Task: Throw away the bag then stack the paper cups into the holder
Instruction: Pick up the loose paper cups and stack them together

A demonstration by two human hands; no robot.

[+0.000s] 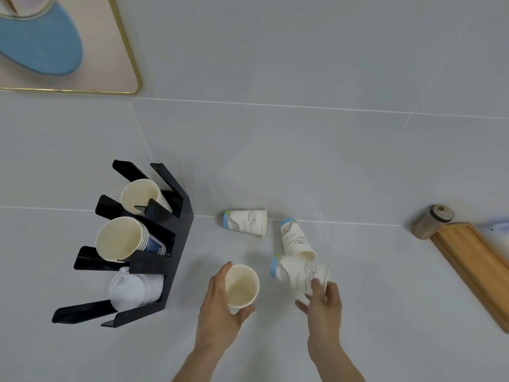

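My left hand (217, 304) grips a white paper cup (241, 288) with its mouth facing up. My right hand (323, 301) touches the rim of a blurred paper cup (296, 274) lying on its side; fingers curl around its rim. Two more printed cups lie on the grey counter: one (245, 222) on its side further back, another (296, 239) tipped against the blurred one. The black cup holder (176, 230) stands at the left with a single cup (140, 195) in its top slot, a stack of cups (124, 238) in the middle slot and white lids (132, 289) in the bottom slot.
A wooden tray (473, 268) lies at the right edge with a small lidded jar (432, 220) at its far end. A gold-rimmed pink tray (115, 64) holding a blue object (41, 42) sits at the back left. No bag is in view.
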